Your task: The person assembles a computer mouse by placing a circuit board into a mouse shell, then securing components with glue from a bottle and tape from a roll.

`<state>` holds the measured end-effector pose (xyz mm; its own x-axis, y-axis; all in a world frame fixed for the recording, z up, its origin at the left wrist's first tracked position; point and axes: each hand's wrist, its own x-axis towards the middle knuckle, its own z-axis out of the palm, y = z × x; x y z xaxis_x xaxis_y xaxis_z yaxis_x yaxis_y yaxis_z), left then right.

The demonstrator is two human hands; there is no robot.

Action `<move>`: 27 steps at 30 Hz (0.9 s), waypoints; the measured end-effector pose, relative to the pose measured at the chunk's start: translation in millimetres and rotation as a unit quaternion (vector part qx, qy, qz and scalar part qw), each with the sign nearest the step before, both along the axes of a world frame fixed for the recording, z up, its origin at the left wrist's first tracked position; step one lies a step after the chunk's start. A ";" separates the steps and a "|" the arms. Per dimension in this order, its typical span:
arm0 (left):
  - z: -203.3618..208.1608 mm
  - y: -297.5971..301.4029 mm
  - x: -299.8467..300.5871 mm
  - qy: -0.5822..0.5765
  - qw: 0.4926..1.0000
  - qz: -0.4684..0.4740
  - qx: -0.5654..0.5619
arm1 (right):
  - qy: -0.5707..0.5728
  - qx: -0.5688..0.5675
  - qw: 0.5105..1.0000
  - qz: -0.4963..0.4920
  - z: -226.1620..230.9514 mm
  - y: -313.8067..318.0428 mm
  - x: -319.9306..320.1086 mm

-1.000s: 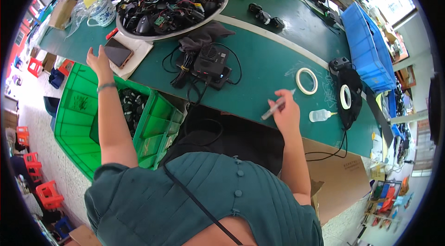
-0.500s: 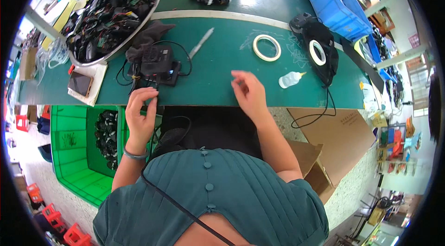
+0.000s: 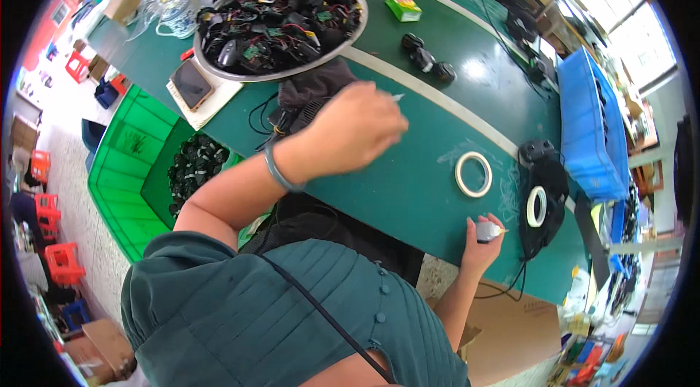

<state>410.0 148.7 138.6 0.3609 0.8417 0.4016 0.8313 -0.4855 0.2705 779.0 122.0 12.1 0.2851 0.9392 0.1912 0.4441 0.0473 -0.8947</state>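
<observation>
My right hand (image 3: 480, 247) grips a small white squeeze bottle (image 3: 488, 232) with a yellow nozzle, near the table's front edge. My left hand (image 3: 357, 128), a grey band on its wrist, is stretched over the green table (image 3: 394, 183). Its fingers are blurred and curl away from view, so whether they hold anything is unclear. Just past them a thin pale tip (image 3: 398, 98) pokes out, likely the white pen. Partly behind the left hand are a dark grey cloth (image 3: 317, 83) and a black device (image 3: 295, 116) with cables. A cream tape roll (image 3: 473, 174) lies beyond the bottle.
A metal basin (image 3: 361, 4) heaped with black electronic parts stands at the far left. Nearby lies a phone (image 3: 191, 84) on paper. A green crate (image 3: 120, 176) holds several black parts. Rightward are a black bag (image 3: 554, 183) with a white tape roll (image 3: 536, 206) and a blue crate (image 3: 590, 132).
My right hand has moved right and taken hold of the squeeze bottle. My left hand has swung forward and right across the black device. The whole view has turned leftward.
</observation>
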 end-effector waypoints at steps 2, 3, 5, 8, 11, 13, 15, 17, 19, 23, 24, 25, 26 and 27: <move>21.4 30.3 -32.3 -0.048 0.995 0.083 0.038 | -0.019 0.020 1.000 -0.009 -5.9 7.5 11.7; 26.0 46.8 -60.9 -0.090 0.981 0.139 0.099 | -0.042 0.040 0.998 -0.026 -7.5 8.8 22.8; 26.0 78.0 -118.9 0.023 0.975 0.188 0.117 | -0.050 0.030 0.997 -0.051 -10.5 12.0 40.5; 12.8 96.7 -162.9 0.167 0.959 0.218 -0.072 | -0.033 0.032 0.996 -0.074 -13.3 8.4 55.3; 29.1 87.8 -165.2 0.208 0.956 0.192 -0.073 | -0.076 0.037 0.994 -0.071 -16.6 0.1 56.7; 29.6 85.1 -177.4 0.207 0.958 0.183 -0.071 | -0.099 0.019 0.991 -0.092 -15.2 -8.8 56.5; 30.0 86.1 -191.9 0.213 0.958 0.175 -0.082 | -0.105 0.041 0.990 -0.082 -19.4 -13.0 59.7; 24.5 90.4 -201.0 0.209 0.964 0.158 -0.050 | -0.096 0.026 0.991 -0.086 -17.5 -15.7 57.5; 29.5 93.3 -202.7 0.141 0.972 0.172 -0.072 | -0.119 0.032 0.989 -0.086 -18.9 -18.6 58.8; 20.0 93.3 -231.9 -0.179 0.969 0.122 -0.120 | -0.094 0.076 0.988 -0.099 -34.6 -29.6 68.3; 14.6 93.0 -239.3 -0.260 0.954 0.128 -0.081 | -0.091 0.076 0.989 -0.093 -34.6 -32.7 66.2; 11.7 94.6 -242.0 -0.367 0.914 0.163 -0.051 | -0.080 0.079 0.987 -0.114 -31.9 -38.6 64.7; 18.2 92.9 -243.6 -0.437 0.882 0.169 -0.050 | -0.067 0.082 0.985 -0.133 -27.2 -43.7 61.7; 24.8 92.0 -245.0 -0.504 0.845 0.173 -0.047 | -0.063 0.095 0.980 -0.165 -17.0 -50.1 51.9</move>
